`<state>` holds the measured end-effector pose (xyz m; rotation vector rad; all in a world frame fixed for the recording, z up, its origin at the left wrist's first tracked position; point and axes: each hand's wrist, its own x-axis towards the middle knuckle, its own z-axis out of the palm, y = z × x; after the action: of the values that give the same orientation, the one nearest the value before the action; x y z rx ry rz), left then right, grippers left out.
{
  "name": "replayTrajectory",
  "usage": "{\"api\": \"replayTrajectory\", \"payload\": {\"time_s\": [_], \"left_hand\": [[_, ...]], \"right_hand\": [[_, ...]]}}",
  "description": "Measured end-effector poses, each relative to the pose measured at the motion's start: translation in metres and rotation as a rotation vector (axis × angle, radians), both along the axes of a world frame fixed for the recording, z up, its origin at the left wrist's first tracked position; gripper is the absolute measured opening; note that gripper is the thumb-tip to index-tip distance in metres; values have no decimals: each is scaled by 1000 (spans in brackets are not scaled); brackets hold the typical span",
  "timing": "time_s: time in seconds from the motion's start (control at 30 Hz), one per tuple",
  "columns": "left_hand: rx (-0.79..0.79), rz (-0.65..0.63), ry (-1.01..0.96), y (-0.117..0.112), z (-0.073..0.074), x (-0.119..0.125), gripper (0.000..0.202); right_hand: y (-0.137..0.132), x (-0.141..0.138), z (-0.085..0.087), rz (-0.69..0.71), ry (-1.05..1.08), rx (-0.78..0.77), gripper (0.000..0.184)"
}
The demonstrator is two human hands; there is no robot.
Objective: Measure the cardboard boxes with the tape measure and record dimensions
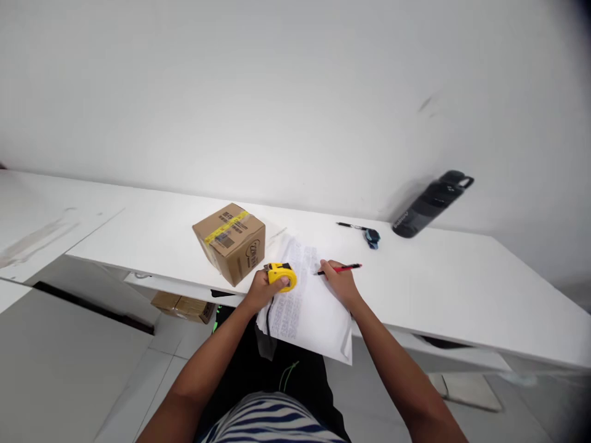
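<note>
My left hand (262,290) is closed around a yellow tape measure (287,271), its thumb on the case and its black strap hanging down. In my right hand (340,282) is a red and black pen (348,267), its tip pointing left at the paper. Under both hands lies a white sheet of paper (318,320) with columns of handwriting; its lower end sticks out past the desk's front edge. Just left of the tape measure stands a cardboard box (231,243), sealed with yellow tape and printed with dark lettering.
A black bottle (427,206) stands near the wall at the right. A dark pen (351,226) and a blue watch (372,237) lie on the white desk (415,283). Below the desk, another cardboard box (182,306) is at the left, and a flat pale item (471,391) at the right.
</note>
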<state>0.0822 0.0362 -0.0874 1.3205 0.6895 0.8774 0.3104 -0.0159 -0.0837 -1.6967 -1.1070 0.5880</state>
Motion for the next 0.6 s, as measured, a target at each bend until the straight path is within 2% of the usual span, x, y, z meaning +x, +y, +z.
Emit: {"api": "replayTrajectory", "payload": {"time_s": [0.07, 0.13, 0.23, 0.3, 0.33, 0.43, 0.47, 0.5, 0.6], "left_hand": [[0, -13, -39, -4, 2, 0, 47], [23, -45, -41, -8, 6, -3, 48], [82, -65, -27, -17, 18, -12, 51], [160, -2, -53, -25, 30, -20, 58], [234, 52, -68, -29, 37, -23, 61], [553, 208, -73, -38, 63, -30, 73], [648, 238, -55, -40, 72, -31, 76], [717, 258, -28, -42, 80, -32, 79], [799, 321, 85, -44, 96, -39, 94]], "right_hand": [[2, 3, -4, -45, -143, 49, 37], [9, 7, -6, -72, -323, 32, 31], [19, 10, -2, -31, -404, -67, 42], [20, 2, 9, 105, -249, -34, 52], [17, -6, 16, 245, -131, 4, 58], [0, -46, 42, 777, 244, 105, 82], [-6, -61, 50, 874, 331, 149, 86], [-11, -75, 57, 896, 385, 194, 80], [-17, -105, 72, 805, 463, 256, 47]]}}
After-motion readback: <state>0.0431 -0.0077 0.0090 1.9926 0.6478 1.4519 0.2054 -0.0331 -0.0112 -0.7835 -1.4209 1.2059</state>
